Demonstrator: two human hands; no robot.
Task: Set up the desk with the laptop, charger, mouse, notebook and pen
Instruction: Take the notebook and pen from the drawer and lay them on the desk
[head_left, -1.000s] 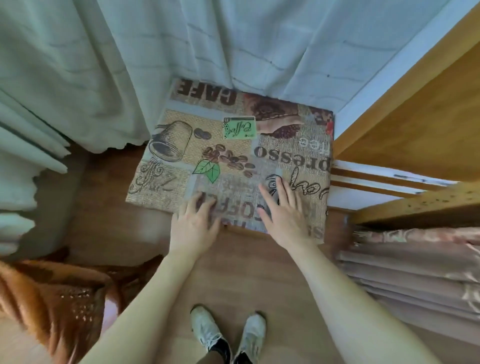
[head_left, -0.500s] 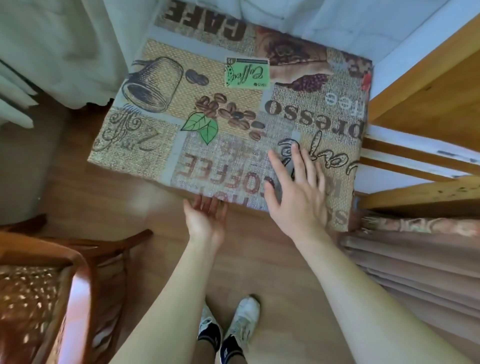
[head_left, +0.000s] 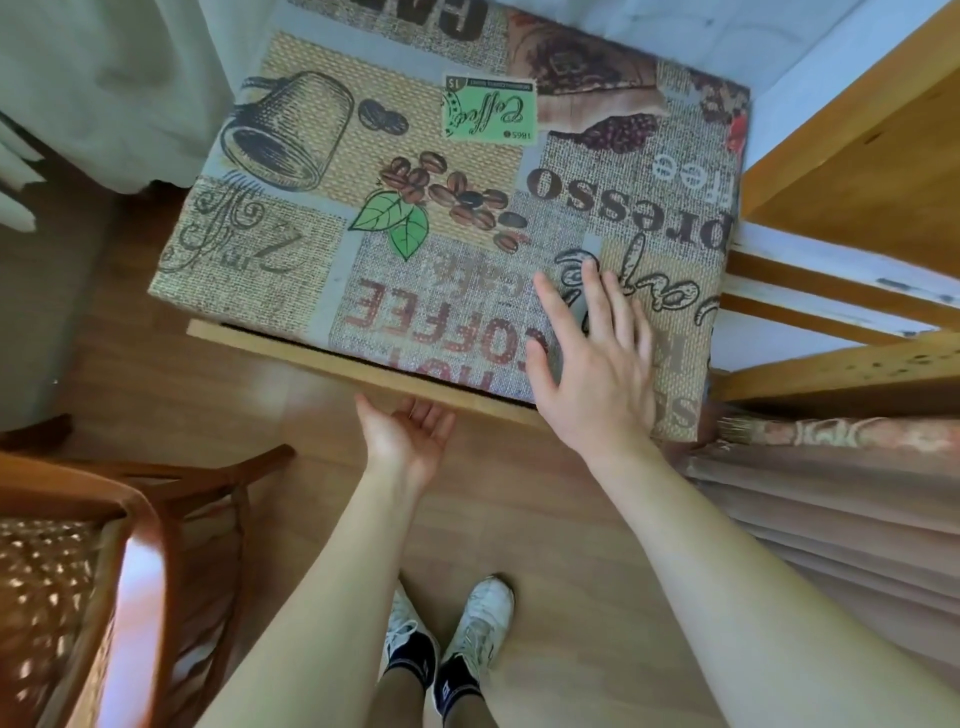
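Note:
The small desk is covered by a cloth (head_left: 311, 156) printed with coffee pictures and words. Under its front edge a light wooden drawer front (head_left: 291, 345) sticks out a little, with a dark gap behind it. My left hand (head_left: 405, 441) is palm up below that strip, its fingertips hooked under it and hidden. Flat on the cloth near the front right corner rests my right hand (head_left: 597, 364), fingers spread. No laptop, charger, mouse, notebook or pen is in view.
A wooden chair (head_left: 130, 545) with a woven seat stands at the lower left. Wooden shelving (head_left: 857, 156) rises on the right, with a beige curtain (head_left: 831, 493) below it. White curtains (head_left: 104, 78) hang behind the desk. My shoes (head_left: 483, 618) stand on the wood floor.
My left hand left the cloth, turned palm up and went under the front edge. The wooden drawer front has come out. The view moved closer to the desk.

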